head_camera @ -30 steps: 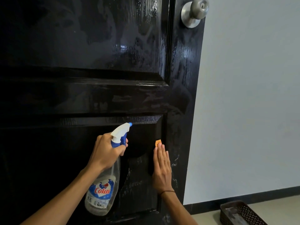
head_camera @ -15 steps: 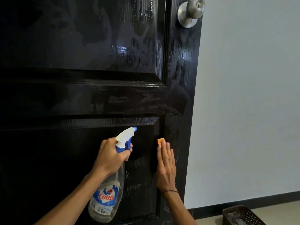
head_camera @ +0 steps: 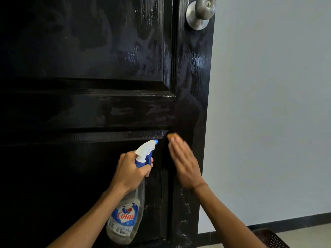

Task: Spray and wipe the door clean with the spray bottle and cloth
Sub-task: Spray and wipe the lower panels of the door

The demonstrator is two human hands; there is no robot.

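Brown mesh basket (head_camera: pixel 272 238) pokes in at five o'clock, nearest of all on the floor. Left hand (head_camera: pixel 129 171) at six o'clock grips the neck of the clear spray bottle (head_camera: pixel 125 215), finger on the blue trigger, nozzle aimed at the black door (head_camera: pixel 86 108). Right hand (head_camera: pixel 184 163), blurred, lies flat with fingers straight against the door's right stile, pressing an orange cloth (head_camera: pixel 172 135) that peeks out past the fingertips. Up at one o'clock, the steel doorknob (head_camera: pixel 201 10). Pale wall (head_camera: pixel 272 113) at three o'clock.
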